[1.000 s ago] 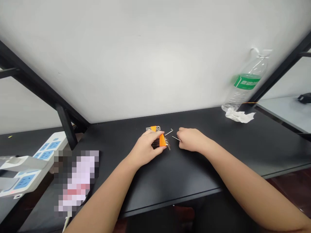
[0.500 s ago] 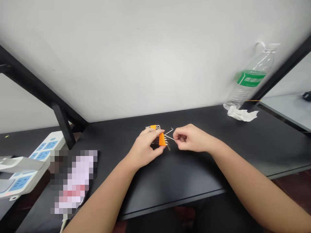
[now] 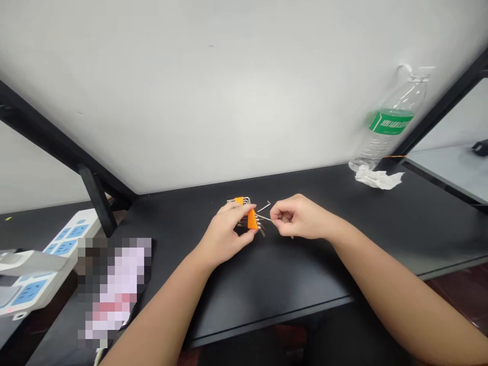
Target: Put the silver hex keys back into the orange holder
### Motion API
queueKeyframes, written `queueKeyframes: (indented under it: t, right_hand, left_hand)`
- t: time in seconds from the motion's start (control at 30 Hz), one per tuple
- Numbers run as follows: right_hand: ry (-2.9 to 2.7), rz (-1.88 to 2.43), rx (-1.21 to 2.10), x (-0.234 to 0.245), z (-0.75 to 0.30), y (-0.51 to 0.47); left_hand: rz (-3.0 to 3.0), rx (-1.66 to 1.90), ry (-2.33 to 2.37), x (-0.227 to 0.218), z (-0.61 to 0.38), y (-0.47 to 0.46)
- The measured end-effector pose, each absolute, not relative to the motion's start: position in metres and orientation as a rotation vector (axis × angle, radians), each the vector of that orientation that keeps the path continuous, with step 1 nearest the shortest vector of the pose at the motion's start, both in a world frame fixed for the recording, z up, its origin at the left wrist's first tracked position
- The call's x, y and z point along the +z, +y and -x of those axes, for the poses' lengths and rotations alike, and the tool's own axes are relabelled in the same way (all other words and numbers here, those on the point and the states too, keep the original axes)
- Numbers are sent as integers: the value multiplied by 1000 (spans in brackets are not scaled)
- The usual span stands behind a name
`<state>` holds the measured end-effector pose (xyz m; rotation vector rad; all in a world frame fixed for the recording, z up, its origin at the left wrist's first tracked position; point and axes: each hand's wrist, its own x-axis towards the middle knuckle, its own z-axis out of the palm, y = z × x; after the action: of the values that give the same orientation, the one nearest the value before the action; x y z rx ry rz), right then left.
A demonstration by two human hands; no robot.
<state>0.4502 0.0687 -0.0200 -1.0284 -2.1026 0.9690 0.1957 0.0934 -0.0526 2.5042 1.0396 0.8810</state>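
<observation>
L hand (image 3: 223, 235): fingers closed around orange hex-key holder (image 3: 251, 219), held just above counter (image 3: 343, 239), approx. mid-width, nearer back edge than front. Several steel keys stick out of holder toward the right. A second orange-banded bundle of keys (image 3: 240, 201) lies on counter just behind L hand, close to back edge.

R hand (image 3: 299, 217): thumb + forefinger pinched shut on thin hex key (image 3: 264, 217); key runs level toward holder, its free end at the holder's row of keys. Can't tell if tip is seated in a slot. One loose L-shaped key (image 3: 264, 207) lies flat on counter just behind the held key, not touching either hand.

Counter back-right corner: clear water bottle w/ green label (image 3: 389, 124) standing against wall, crumpled white tissue (image 3: 377, 178) at its base. White power strip w/ blue sockets (image 3: 57, 249) off counter's left edge.
</observation>
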Motion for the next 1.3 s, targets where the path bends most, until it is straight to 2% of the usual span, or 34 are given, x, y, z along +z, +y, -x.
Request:
queueKeyframes:
  t: [0.2,0.6,0.67,0.83,1.3]
  right_hand:
    - [-1948,1080,1161,-26,-453,70]
    - [-1830,1083,1254,-48,-433,84]
    - [-1867,1146,1115,-54,-437,92]
    - [-2164,1345,479,-71,-457,112]
    - [-2535,1696,-3,-54,-451,95]
  left_hand:
    - [-2563,814,1036,-51,-195,92]
    - [-2647,853,940,-49,-201,88]
    - [-2606,860,941,-52,-200,90]
    - [-2568,851,1061,-59,-195,95]
    - [-2506,837,1164,-60,-190,99]
